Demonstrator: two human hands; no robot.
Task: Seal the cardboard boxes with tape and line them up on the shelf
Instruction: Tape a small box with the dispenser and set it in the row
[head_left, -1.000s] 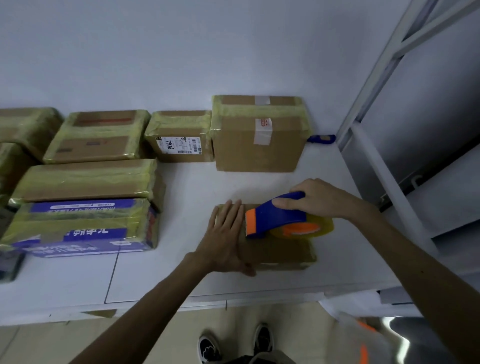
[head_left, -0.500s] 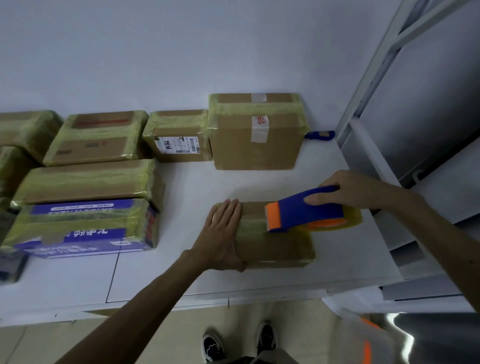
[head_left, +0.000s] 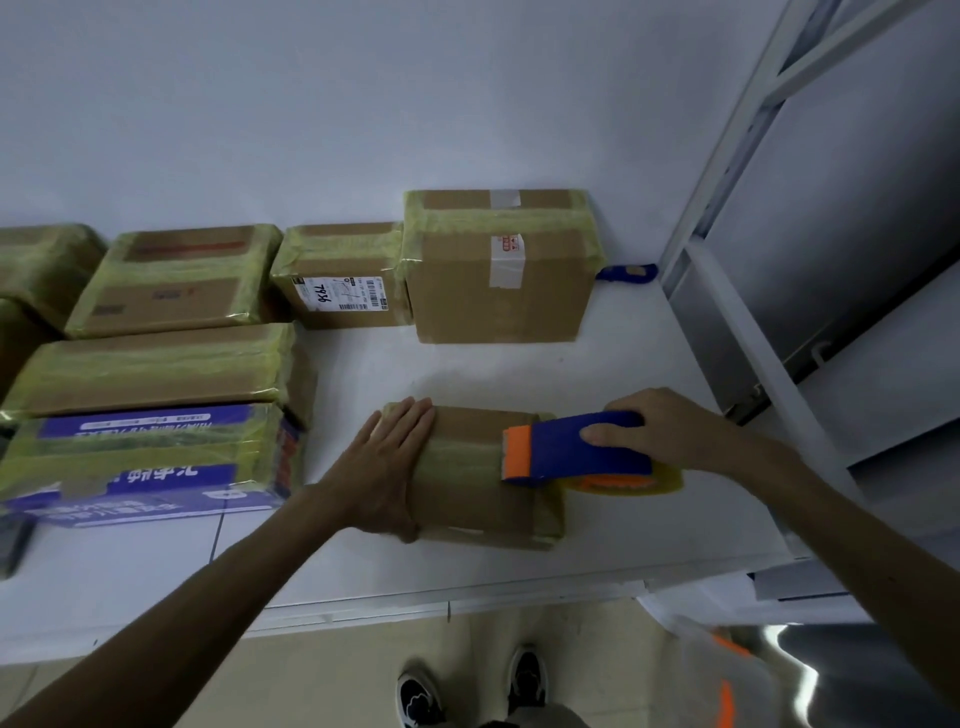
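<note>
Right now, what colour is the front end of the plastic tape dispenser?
Orange: front end of the blue plastic tape dispenser, head view.

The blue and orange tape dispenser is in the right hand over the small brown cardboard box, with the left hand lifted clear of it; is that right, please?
No: in the head view the left hand lies flat on the left end of the small brown cardboard box. The right hand holds the blue and orange tape dispenser over it.

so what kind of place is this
Probably a parcel packing or storage room: taped cardboard boxes lined up on a white shelf, a shipping label on one, and a tape dispenser gripped in the right hand.
</note>
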